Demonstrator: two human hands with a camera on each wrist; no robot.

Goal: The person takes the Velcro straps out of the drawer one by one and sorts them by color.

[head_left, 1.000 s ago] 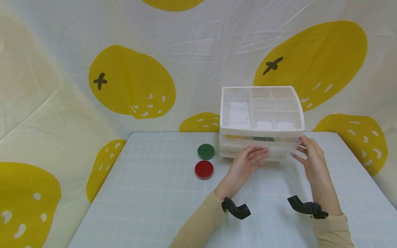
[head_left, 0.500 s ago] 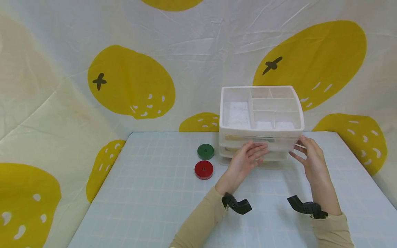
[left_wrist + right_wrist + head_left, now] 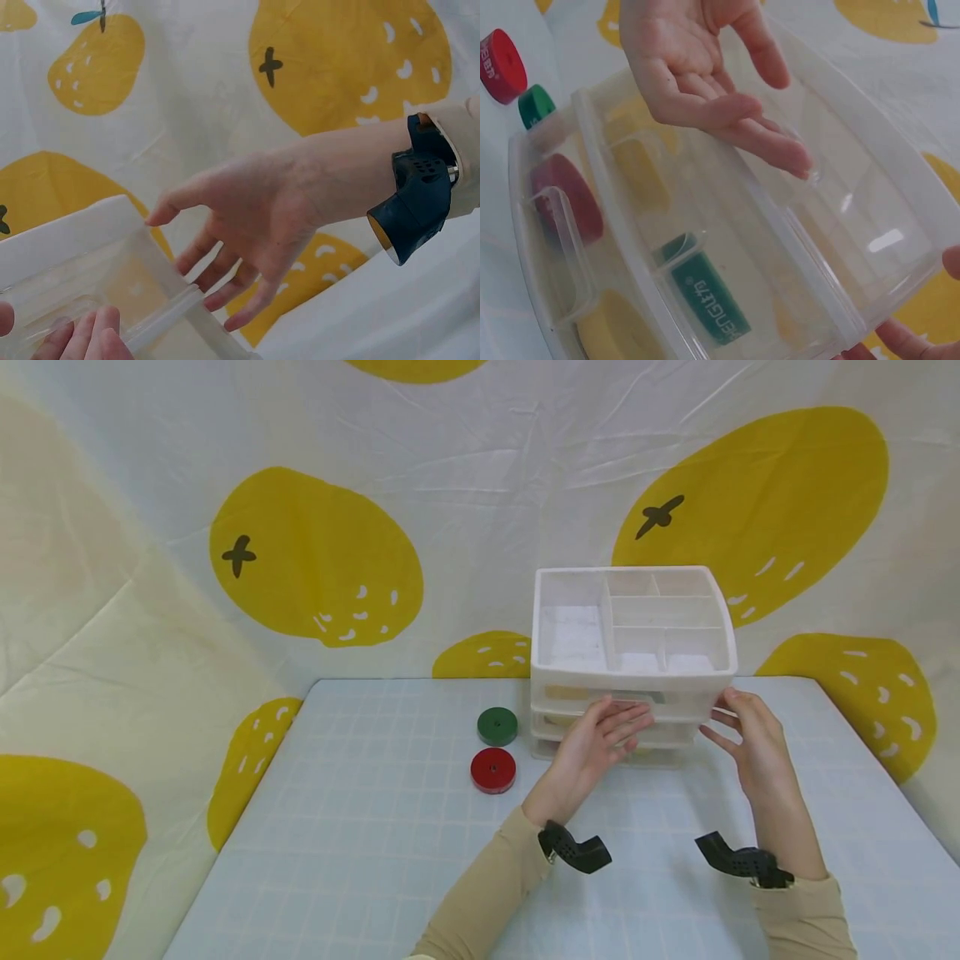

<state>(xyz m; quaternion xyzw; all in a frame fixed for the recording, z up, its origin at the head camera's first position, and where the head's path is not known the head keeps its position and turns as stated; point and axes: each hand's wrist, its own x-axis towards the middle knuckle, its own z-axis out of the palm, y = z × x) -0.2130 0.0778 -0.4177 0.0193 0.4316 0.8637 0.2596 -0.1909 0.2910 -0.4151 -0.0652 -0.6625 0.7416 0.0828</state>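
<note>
A small drawer unit (image 3: 633, 676) with a white divided top tray and clear stacked drawers stands at the back of the table. My left hand (image 3: 588, 752) has its fingers extended against the front of the top drawer (image 3: 840, 225), near its handle. At the unit's right side, my right hand (image 3: 753, 743) rests its fingertips by the upper corner, fingers spread and loosely bent. Through the clear fronts in the right wrist view, a red disc (image 3: 568, 196) and a yellow disc (image 3: 619, 330) show in the bottom drawer, a green roll (image 3: 705, 292) and another yellow one in the middle drawer.
Left of the unit, a green disc (image 3: 497, 727) and a red disc (image 3: 492, 771) lie on the pale checked tablecloth (image 3: 360, 843). Behind the table hangs a white cloth (image 3: 480, 527) printed with yellow fruit.
The top drawer, standing a little out one second ago, has slid back into the unit. My left hand has moved slightly up and forward with it; my right hand stays at the side.
</note>
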